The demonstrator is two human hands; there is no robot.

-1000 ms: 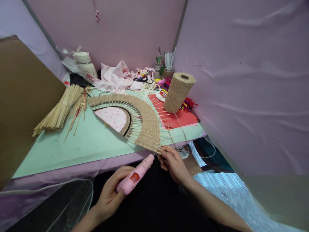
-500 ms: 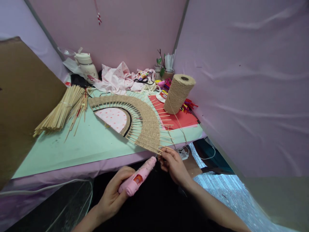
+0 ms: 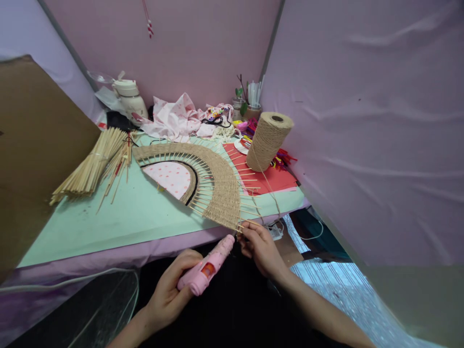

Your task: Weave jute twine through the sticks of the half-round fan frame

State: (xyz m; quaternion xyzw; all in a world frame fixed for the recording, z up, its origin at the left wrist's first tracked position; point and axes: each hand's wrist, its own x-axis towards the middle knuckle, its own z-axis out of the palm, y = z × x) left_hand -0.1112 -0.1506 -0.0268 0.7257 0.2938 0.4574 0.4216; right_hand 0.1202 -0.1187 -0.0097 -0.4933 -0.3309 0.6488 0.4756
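Observation:
A pink hot glue gun [image 3: 213, 263] is wrapped in the fingers of my left hand [image 3: 169, 287], its nozzle pointing up and right at the near corner of a woven fan [image 3: 225, 195]. That half-round piece has thin bamboo sticks, a wide band of brown twine and a dotted pink fabric centre [image 3: 168, 179]. My right hand [image 3: 266, 251] is closed in a pinch on the corner, at the last stick and the twine's end. The nozzle tip is close to these fingertips; whether it touches the weave I cannot tell.
A twine spool [image 3: 268, 142] stands on red sheets [image 3: 277, 181] at the right, its strand hanging over the table edge. Bundled bamboo sticks [image 3: 94, 164] lie left beside a cardboard panel [image 3: 39, 145]. Behind are crumpled pink fabric [image 3: 176, 118] and a bottle [image 3: 129, 99].

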